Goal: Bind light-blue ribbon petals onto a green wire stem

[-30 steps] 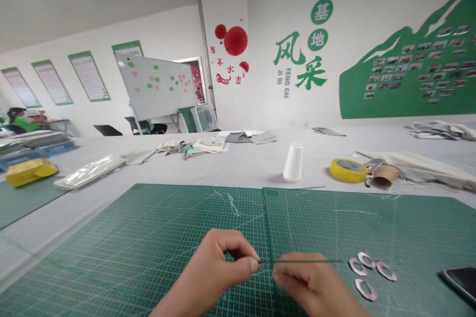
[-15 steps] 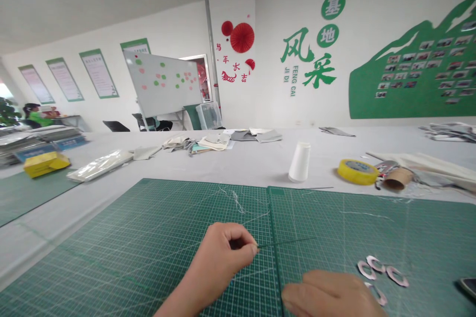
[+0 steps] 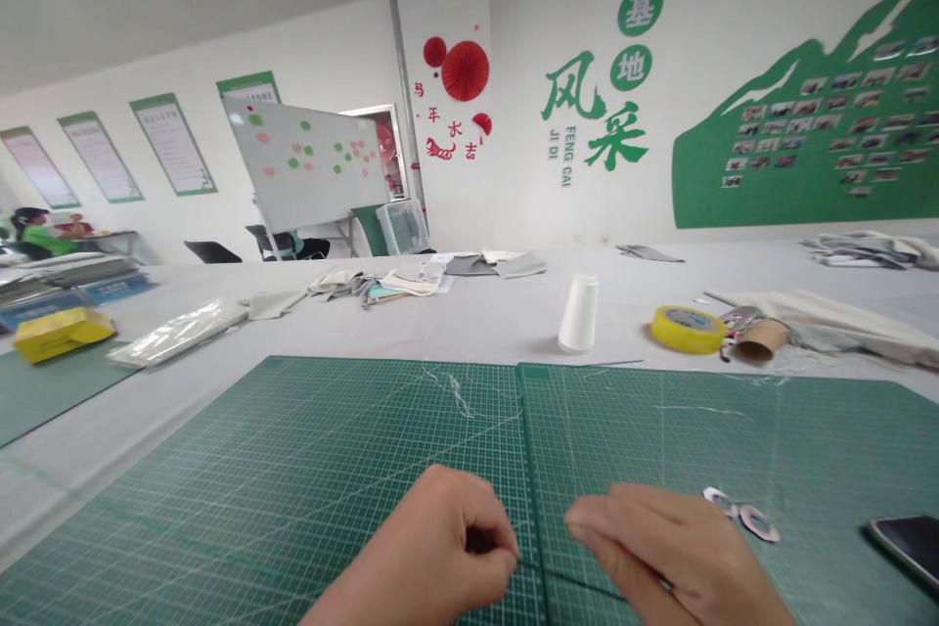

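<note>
My left hand (image 3: 447, 543) is closed in a pinch, thumb against forefinger, over the cutting mat. From its fingertips a thin dark green strand (image 3: 576, 580) runs right and passes behind my right hand; whether it is cord or wire I cannot tell. My right hand (image 3: 671, 553) is a short way to the right, its thumb and fingers pressed together; what lies between them, if anything, is hidden. Beyond its knuckles, small pale pink rings (image 3: 759, 522) lie on the mat, partly covered by the hand.
Two green gridded cutting mats (image 3: 352, 430) meet below my hands, with loose white thread (image 3: 459, 396) on them. Behind stand a white thread cone (image 3: 579, 315), yellow tape roll (image 3: 688, 331) and cardboard tube (image 3: 761, 339). A phone (image 3: 910, 548) lies right; a yellow box (image 3: 64, 333) left.
Both hands have shifted; my left hand is lower in view, and my right hand has risen, its fingertips higher. The strand now slopes down to the right. The view has turned slightly right.
</note>
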Tool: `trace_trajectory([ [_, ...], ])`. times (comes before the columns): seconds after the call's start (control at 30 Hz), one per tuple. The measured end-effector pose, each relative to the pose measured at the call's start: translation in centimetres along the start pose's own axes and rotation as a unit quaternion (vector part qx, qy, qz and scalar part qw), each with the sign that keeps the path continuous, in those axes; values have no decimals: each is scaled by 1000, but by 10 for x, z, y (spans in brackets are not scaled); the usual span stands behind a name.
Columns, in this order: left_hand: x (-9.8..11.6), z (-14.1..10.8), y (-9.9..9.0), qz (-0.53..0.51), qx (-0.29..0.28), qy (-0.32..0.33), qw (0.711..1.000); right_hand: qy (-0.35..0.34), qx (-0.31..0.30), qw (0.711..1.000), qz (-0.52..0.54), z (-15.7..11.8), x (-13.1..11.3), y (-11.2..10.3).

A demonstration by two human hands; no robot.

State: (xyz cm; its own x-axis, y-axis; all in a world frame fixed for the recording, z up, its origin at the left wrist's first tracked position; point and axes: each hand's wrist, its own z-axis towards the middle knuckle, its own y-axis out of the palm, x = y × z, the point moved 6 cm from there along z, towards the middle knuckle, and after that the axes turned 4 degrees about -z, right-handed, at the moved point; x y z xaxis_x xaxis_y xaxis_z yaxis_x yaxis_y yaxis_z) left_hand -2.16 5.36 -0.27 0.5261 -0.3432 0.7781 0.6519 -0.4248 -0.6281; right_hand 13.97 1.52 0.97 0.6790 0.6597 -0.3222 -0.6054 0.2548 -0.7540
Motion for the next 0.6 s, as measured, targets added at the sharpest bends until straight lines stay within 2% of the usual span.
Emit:
trace_trajectory([
  [0.23, 13, -6, -2, -21, -64, 39, 997, 74, -63, 992, 79, 6, 21, 14],
  [0.4, 13, -8, -2, -84, -86, 46, 992, 113, -88, 984, 111, 7, 28, 28],
  [0.5, 10, -6, -6, -135, -66, 31, 988, 123, -104, 979, 122, 5, 30, 39],
  [0.6, 2, -3, -13, -199, -13, -8, 980, 120, -117, 978, 127, 4, 26, 49],
])
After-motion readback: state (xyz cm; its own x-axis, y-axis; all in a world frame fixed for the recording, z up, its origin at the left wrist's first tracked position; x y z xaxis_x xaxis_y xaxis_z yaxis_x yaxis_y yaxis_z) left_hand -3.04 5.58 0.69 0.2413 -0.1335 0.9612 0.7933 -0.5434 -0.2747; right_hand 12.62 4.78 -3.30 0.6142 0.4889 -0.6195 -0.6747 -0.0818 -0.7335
